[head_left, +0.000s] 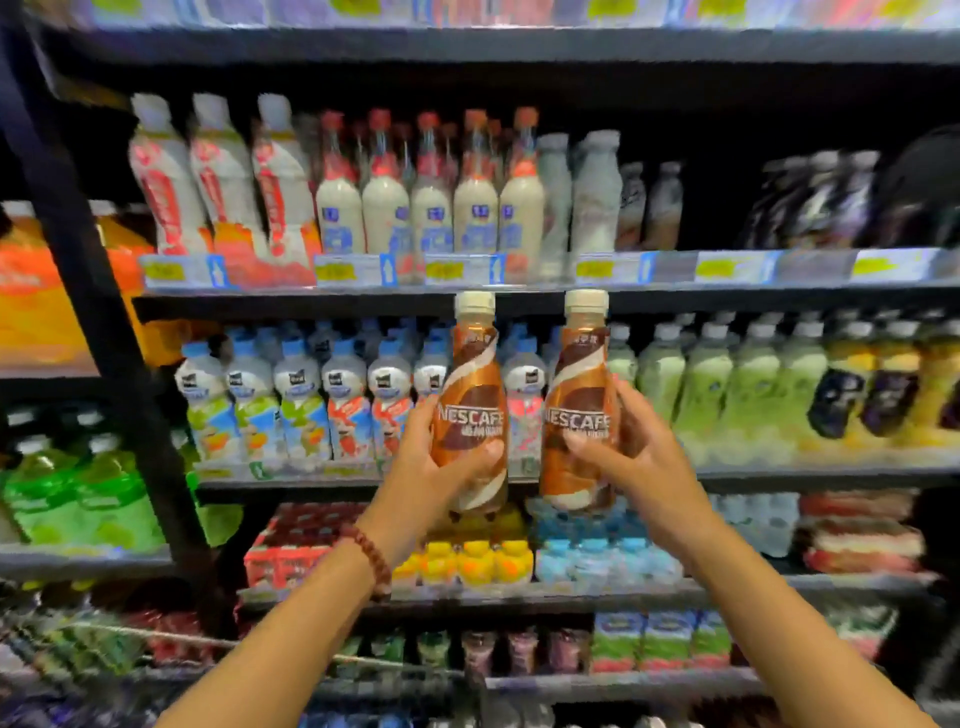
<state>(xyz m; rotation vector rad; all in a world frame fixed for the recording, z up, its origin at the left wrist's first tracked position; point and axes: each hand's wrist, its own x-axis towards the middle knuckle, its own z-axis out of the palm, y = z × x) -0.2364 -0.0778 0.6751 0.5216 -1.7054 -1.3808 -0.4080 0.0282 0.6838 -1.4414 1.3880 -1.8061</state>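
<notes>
Copper-brown plastic is showing between both sets of fingers. The left hand (441, 467) is wrapping round the lower half of the left coffee bottle (467, 374), with its thumb lying across the front under the label. The right hand (641, 462) is gripping the right coffee bottle (579, 374) the same way, its fingers curling behind.

Both bottles are standing upright with their cream caps up, side by side but not touching. They are hanging in the air in front of the middle shelf (779, 475), and their caps are reaching level with the dark edge of the shelf above (311, 301).

Judging by this, the bottles are being carried to or from the display. Doing that well is probably meaning keeping each one vertical and leading with one bottle at a time. The caps should be dipping clear of that upper edge, and the low grips should be staying firm.

The blue-capped bottles (301, 395) and pale green bottles (727, 384) are crowding the row behind, so a careless nudge could be toppling the front ones. Where a free slot is waiting cannot be told. A beaded bracelet (371, 558) is sitting on the left wrist.
</notes>
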